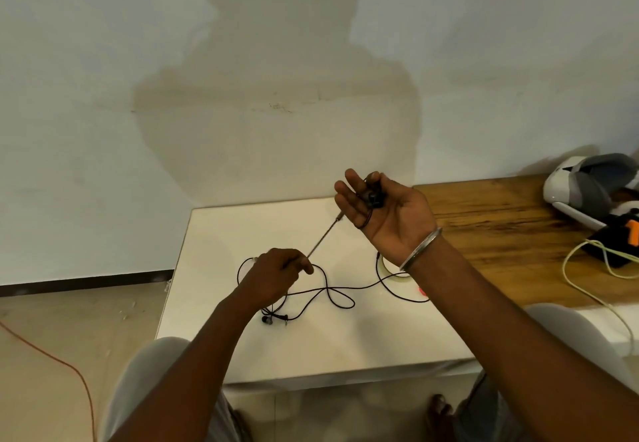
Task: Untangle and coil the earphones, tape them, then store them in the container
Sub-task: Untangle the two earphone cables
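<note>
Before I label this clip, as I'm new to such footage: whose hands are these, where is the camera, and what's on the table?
No machine here: a person works bare-handed, filmed by one camera worn on their head, looking forward and down. The right hand, palm up, holds an earbud under the thumb. The left hand pinches the black cable, which runs taut between the two hands. Its loose loops and the other earbud lie on the white table, near a tape roll half hidden by the right wrist.
</note>
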